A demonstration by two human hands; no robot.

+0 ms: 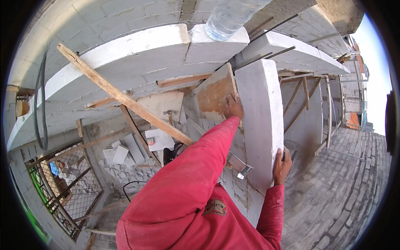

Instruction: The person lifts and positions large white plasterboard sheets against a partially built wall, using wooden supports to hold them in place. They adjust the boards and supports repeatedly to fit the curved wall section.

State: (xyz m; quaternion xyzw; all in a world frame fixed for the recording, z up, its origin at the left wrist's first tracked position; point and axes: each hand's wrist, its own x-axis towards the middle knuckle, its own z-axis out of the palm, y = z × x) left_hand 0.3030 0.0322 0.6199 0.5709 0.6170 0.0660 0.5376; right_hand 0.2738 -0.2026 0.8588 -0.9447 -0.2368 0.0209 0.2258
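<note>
A pale grey-white lightweight concrete block (259, 109) stands upright on the wall in front of me. My left hand (234, 107) lies against a brown-stained plywood board (214, 93) at the block's left side, its fingers stretched out and partly bent. On the block's right side, lower down, my right hand (282, 167) rests with fingers apart along the edge. Both hands touch surfaces without wrapping around anything I can see. Below my left forearm, a long metal piece with a squared end (242, 168) leans beside the block wall.
A wooden batten (125, 98) slants across on the left. A large clear plastic bottle (233, 17) stands on the far block ledge (137, 41). Steel rods (277, 54) jut out near the block. Below lie a hammer (170, 113), a can (150, 141) and broken blocks (121, 153).
</note>
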